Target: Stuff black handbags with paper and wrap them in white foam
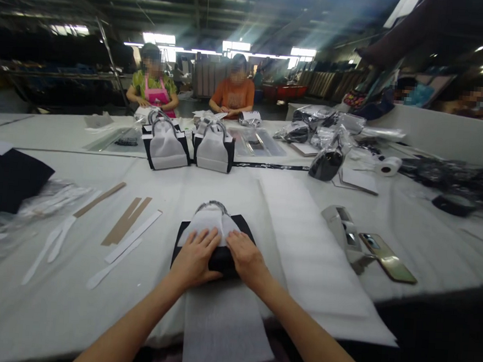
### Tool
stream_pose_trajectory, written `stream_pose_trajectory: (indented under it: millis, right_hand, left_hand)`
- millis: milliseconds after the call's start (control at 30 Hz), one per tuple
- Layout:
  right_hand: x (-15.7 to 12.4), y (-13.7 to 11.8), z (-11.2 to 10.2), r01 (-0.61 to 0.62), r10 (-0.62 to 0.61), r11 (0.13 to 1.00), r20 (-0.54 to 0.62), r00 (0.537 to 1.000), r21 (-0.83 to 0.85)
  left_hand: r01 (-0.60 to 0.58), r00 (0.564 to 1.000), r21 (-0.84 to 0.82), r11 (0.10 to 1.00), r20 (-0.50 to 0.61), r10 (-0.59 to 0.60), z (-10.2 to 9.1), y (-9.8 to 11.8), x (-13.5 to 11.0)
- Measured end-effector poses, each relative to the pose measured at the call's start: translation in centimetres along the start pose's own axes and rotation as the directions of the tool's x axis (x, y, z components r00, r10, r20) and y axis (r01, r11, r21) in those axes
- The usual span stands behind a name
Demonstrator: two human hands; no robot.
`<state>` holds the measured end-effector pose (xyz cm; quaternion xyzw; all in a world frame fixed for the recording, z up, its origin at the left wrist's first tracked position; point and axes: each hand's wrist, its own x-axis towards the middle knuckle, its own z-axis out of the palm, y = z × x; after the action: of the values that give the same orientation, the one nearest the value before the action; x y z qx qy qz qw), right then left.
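Right at the near table edge, a thin white sheet (225,331) spreads toward the wearer's lap, its upper end just below a black bag (221,260). The bag lies in front of the wearer with white wrapping (205,220) over its upper part and its covered handle (213,204) pointing away. The left hand (198,256) presses on it with fingers laid out slightly spread, thumb apart; the right hand (249,259) rests opposite, fingers close together (its thumb is hidden, so I cannot tell whether it pinches anything).

Just beyond, brown strips (121,222) and a white strip (133,238) lie to the left. To the right are long white foam sheets (310,257), then a tape dispenser (343,228) next to a phone (388,258).

Farther back, two similar bags stand upright, the left one (168,155) near the right one (213,156). Across the table are a person in a pink apron (160,93) and another in an orange shirt (233,96).
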<state>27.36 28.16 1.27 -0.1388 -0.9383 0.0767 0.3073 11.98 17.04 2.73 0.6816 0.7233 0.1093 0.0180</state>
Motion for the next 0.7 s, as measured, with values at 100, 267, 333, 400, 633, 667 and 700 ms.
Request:
stream_pose_trajectory:
  millis: [100, 267, 333, 400, 633, 667, 700]
  right_hand:
    - [-3.4, -3.0, -2.4, -0.029, 0.023, 0.996, 0.064, 0.998, 0.087]
    - [-11.3, -8.3, -5.1, 0.045, -0.124, 0.98, 0.417, 0.901, 0.193]
    - [-13.4, -9.4, -4.6, 0.035, -0.101, 0.99, 0.509, 0.855, 0.137]
    - [-14.4, -9.9, -3.4, 0.002, -0.022, 0.999, 0.538, 0.843, 0.038]
    - [-14.4, -9.3, -1.7, -0.134, 0.085, 0.99, 0.58, 0.81, 0.042]
    - [-14.5, -9.1, -2.0, -0.154, 0.09, 0.986, 0.584, 0.807, 0.062]
    - [-14.6, -9.0, -2.4, -0.163, 0.096, 0.984, 0.577, 0.811, 0.067]
  left_hand:
    - [-0.015, 1.0, 0.03, 0.999, -0.013, 0.016, 0.2, 0.0, -0.4]
    - [-0.017, 1.0, 0.068, 0.998, -0.012, 0.018, 0.4, 0.1, -0.6]
    - [-0.014, 1.0, 0.083, 0.996, -0.008, 0.015, 0.4, 0.2, -0.6]
    - [-0.012, 1.0, 0.101, 0.995, -0.003, 0.013, 0.5, 0.5, -0.7]
    - [0.046, 0.999, 0.173, 0.984, -0.006, -0.046, 1.2, 1.8, -0.9]
    - [0.053, 0.999, 0.179, 0.982, -0.006, -0.053, 1.3, 1.9, -0.9]
    - [0.058, 0.998, 0.184, 0.981, -0.005, -0.058, 1.3, 2.0, -0.9]
